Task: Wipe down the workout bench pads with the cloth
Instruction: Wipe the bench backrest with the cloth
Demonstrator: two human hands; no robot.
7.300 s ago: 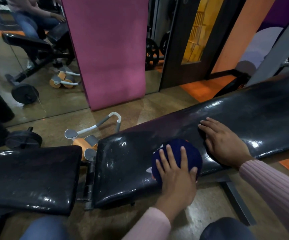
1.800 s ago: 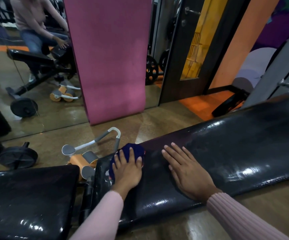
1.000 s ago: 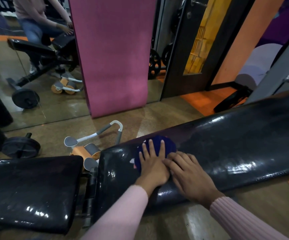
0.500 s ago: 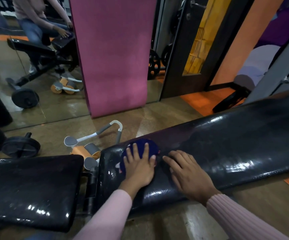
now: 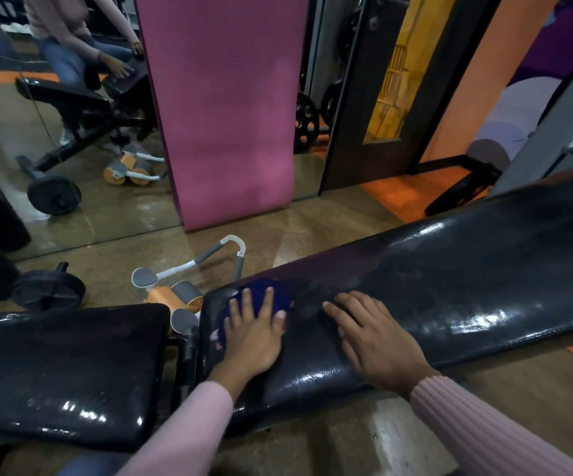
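The cloth (image 5: 261, 305) is a small, dark navy piece, bunched into a rounded pad, with a bit of white and red showing at its near left edge. It lies on the long back pad (image 5: 450, 286) of the workout bench, right at that pad's left end, close to the gap that separates it from the seat pad (image 5: 65, 365). The left hand (image 5: 252, 333) lies flat on top of the cloth, fingers spread and straight, palm pressing it down rather than gripping it; much of the cloth is hidden under the palm, and navy shows between and beyond the fingers. The right hand (image 5: 376, 338) rests open and flat on the same pad just beside the left, fingers spread toward the far edge, with nothing in it. Both wrists come out of ribbed pale pink sleeves.

Both pads are black, glossy vinyl, worn and creased, with bright patches of reflected light along their near edges. The back pad slopes up to the right. On the brown floor just behind the gap sits an orange and grey ab roller (image 5: 182, 290) with a white curved handle. A pink mat (image 5: 223, 108) stands upright against the mirror (image 5: 54, 149) beyond, and the mirror shows a seated person at a bench. A black weight plate (image 5: 49, 292) lies on the floor to the left.
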